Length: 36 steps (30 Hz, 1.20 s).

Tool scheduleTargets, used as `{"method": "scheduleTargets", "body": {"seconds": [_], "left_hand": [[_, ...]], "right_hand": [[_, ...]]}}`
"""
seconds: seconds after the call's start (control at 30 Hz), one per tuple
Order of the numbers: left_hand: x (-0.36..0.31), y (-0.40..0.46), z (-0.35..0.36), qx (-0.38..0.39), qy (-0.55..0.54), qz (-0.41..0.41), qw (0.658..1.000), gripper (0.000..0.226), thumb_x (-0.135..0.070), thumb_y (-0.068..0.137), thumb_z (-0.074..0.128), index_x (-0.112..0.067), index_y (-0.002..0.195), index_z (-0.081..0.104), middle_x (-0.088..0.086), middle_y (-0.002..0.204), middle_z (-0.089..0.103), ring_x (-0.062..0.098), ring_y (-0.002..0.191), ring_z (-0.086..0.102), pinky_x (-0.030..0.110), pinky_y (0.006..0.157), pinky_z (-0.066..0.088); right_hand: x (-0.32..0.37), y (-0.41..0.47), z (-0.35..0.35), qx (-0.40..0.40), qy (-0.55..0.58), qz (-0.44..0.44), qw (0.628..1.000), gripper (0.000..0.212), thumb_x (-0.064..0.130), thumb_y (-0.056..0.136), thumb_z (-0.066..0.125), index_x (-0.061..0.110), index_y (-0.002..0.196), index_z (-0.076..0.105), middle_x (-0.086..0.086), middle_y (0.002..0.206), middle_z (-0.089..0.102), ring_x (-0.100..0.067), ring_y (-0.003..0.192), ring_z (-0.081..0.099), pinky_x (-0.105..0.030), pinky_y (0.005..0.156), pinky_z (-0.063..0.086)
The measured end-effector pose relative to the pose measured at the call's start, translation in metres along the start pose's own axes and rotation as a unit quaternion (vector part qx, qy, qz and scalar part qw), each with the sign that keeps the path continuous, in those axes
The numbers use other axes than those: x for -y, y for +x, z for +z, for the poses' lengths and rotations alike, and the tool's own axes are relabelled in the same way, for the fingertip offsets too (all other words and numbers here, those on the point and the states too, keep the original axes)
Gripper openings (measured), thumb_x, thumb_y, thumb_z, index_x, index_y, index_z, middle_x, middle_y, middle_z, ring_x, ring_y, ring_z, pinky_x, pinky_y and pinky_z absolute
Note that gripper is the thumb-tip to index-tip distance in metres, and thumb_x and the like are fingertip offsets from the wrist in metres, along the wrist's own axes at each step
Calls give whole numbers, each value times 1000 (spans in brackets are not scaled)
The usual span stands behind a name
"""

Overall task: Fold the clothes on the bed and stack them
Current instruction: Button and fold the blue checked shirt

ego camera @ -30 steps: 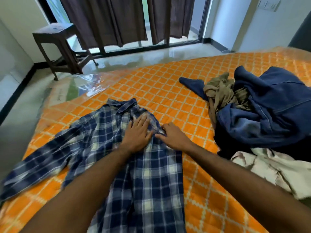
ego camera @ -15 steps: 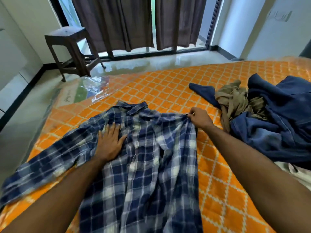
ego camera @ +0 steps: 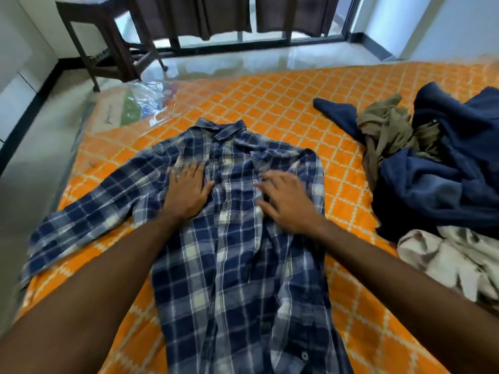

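I see my right hand (ego camera: pixel 287 202) has let go of the blue-and-white plaid cotton shirt (ego camera: pixel 229 252) at its shoulder and now lies flat, fingers spread, beside my flat left hand (ego camera: pixel 186 191) mid-chest on the orange quilted bed (ego camera: pixel 270 103), so the shirt looks ready for folding.

Bare bed cover (ego camera: pixel 283 103) open from 11 to 1 o'clock beyond the plaid shirt (ego camera: pixel 229 238). Clothes pile (ego camera: pixel 437 168) blocks 2 to 4 o'clock. Spread shirt sleeve (ego camera: pixel 89 209) occupies 9 o'clock. Clear strip between shirt and pile at 3.
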<state>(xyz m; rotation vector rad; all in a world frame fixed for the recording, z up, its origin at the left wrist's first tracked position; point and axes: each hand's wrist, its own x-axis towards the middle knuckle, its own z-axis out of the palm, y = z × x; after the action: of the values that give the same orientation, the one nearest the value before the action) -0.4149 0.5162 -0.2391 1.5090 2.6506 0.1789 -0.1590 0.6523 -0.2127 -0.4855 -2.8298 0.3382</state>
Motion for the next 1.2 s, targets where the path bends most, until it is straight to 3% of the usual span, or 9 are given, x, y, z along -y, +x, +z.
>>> {"method": "scheduleTargets", "body": {"seconds": [0.13,0.33,0.5,0.6,0.7,0.77,0.9,1.0,1.2], "left_hand": [[-25,-76,-8,9,-51,40,998,60,-38,105,42,-12,156,25,10,164,21,30,151,19,56,121,17],[-38,-193,-9,77,-53,86,992,61,-36,102,51,-11,153,32,11,162,23,33,149,21,55,120,19],[-54,-260,-17,106,-45,111,987,59,-25,105,46,-10,157,23,12,161,24,31,146,27,45,118,30],[-65,-275,-24,164,-9,103,981,63,-17,106,38,-17,160,5,14,165,12,35,147,23,50,116,30],[-74,-272,-38,206,-10,81,975,69,-11,103,39,-18,160,0,14,165,9,37,147,23,48,114,34],[-77,-266,-43,231,-14,71,970,72,-10,101,40,-16,160,-1,14,164,9,35,146,25,45,113,36],[-83,-261,-41,252,-7,58,966,70,-12,100,41,-12,160,4,15,158,21,34,139,32,43,111,38],[-84,-259,-37,240,10,63,969,67,-14,98,42,-10,158,12,14,142,35,31,126,40,42,103,44],[-80,-257,-31,229,14,80,970,61,-31,106,36,-7,157,13,15,148,34,31,133,38,41,110,37]], "right_hand": [[61,-65,6,86,-48,-85,991,43,51,104,42,22,132,56,-2,141,48,-25,130,42,-42,110,25],[119,-124,-8,86,63,84,991,42,32,97,62,17,132,45,-4,126,40,-28,106,47,-44,87,47],[137,-174,-24,120,-37,275,953,69,58,84,69,23,135,39,-9,139,30,-35,122,38,-48,97,43],[129,-196,-32,152,92,306,935,57,26,93,71,27,142,42,-15,141,39,-38,109,53,-50,86,52],[104,-210,-65,144,170,246,943,38,-3,92,57,16,124,64,-11,105,65,-35,91,62,-44,74,49],[74,-217,-90,110,133,263,949,38,-8,87,50,12,111,72,-6,87,59,-31,81,56,-33,69,38],[1,-248,-119,-6,-82,385,919,25,14,88,65,19,112,69,-14,117,48,-40,104,53,-43,82,46],[-5,-261,-126,26,-313,327,891,46,29,81,73,18,123,61,-14,139,46,-40,121,45,-53,95,39],[94,-243,-76,187,73,128,971,64,52,95,61,23,148,41,-4,136,47,-25,122,47,-44,102,41]]}}
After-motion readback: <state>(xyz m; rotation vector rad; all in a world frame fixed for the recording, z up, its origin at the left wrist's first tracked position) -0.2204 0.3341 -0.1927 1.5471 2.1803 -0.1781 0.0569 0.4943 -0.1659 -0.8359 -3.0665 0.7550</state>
